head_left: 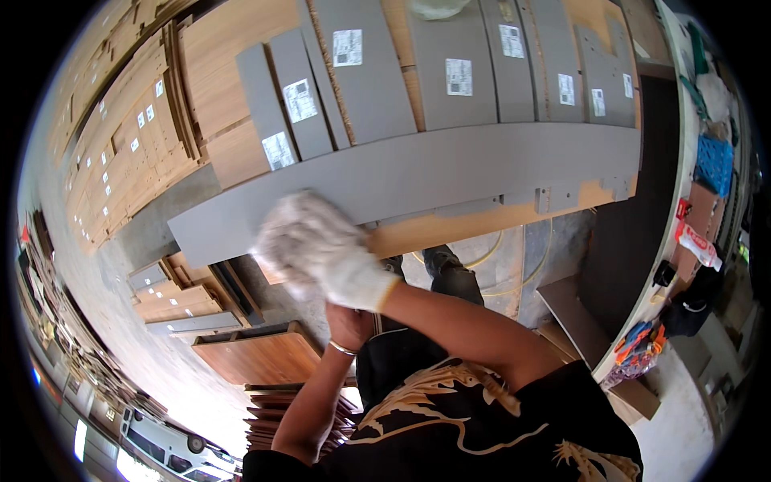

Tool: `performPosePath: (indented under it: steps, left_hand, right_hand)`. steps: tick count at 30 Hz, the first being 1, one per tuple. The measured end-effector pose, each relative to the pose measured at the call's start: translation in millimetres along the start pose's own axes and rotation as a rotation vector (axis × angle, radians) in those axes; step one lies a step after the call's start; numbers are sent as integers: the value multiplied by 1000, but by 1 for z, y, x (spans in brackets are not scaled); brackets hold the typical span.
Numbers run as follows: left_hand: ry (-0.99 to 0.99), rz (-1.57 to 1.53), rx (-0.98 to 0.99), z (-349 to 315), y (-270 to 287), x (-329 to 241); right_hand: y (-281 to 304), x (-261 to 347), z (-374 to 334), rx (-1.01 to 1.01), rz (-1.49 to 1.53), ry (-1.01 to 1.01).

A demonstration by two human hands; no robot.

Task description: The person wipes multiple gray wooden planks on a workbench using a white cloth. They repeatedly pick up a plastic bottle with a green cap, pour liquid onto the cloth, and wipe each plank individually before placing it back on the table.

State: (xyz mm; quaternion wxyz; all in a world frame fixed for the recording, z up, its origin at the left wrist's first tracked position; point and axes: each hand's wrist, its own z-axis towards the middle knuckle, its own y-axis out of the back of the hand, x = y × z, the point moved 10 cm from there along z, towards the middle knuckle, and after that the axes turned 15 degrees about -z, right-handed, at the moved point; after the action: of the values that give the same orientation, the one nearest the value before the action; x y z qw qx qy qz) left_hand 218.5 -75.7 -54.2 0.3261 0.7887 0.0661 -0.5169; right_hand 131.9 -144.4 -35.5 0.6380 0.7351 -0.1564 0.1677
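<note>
A long grey panel (450, 161) lies across a wood-toned board (466, 223), in front of several other grey panels. My right hand (329, 249), in a white knitted glove, is over the panel's near left part. Motion smears its fingers, and a greyish-white blur around them might be glove or cloth. My left hand (349, 325) is close below the right one, with a thin bracelet at its wrist. The right glove covers most of it, so its fingers do not show.
Grey panels (365, 72) with white labels lie along the far side. Stacked wooden boards (132, 153) fill the left, and more boards (189, 293) lie on the floor. A dark panel (630, 217) and a cluttered ledge with a blue basket (713, 165) stand right. A yellow hose (522, 281) trails below.
</note>
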Motion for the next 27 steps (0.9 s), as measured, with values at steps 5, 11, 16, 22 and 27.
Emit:
performPosePath:
  steps: [5,11,16,22,27]
  left_hand:
    - [-171,145,-52,67,32,-61]
    - [-286,222,-10,121,3,-114]
    - [-241,363,-77,147,-19,-135]
    - [-113,482,-52,166,-70,-123]
    - [-97,624,18,169,-73,-130]
  right_hand:
    - [68,-168,-163,-58,-65,-364]
    - [70,-380,-391,-642,458,-1193]
    - [118,-391,-343,-627,140,-1207]
    - [92,-193,-103,-222,1,-332]
    - [167,-312,-214,-537,236,-589]
